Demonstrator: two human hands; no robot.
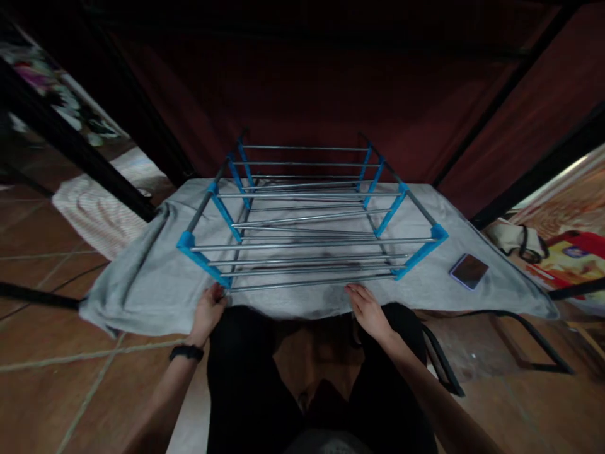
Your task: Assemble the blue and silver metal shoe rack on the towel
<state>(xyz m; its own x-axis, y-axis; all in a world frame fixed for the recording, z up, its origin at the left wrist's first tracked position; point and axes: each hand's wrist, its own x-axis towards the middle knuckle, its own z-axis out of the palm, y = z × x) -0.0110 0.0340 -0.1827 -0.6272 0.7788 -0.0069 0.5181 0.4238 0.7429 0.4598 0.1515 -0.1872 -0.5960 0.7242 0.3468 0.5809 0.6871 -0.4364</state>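
Note:
A rack of grey metal rods and blue plastic connectors (428,246) stands on a grey cloth (302,306) in front of me. Some of its rods (307,219) slant, and one front rod appears to stop short of the right connector. My left hand (208,312), with a dark wristband, rests by the front left blue corner, fingers loosely bent and holding nothing I can see. Along the cloth's front edge lies my right hand (368,312), open, its fingertips near the lowest front rod. Whether either hand touches the rack I cannot tell.
A phone (469,272) lies on the cloth to the right. Dark metal posts (70,139) frame both sides. Striped fabric (101,208) is on the tiled floor at left. A red and yellow package (571,261) sits at far right. My knees (246,353) are close below the cloth.

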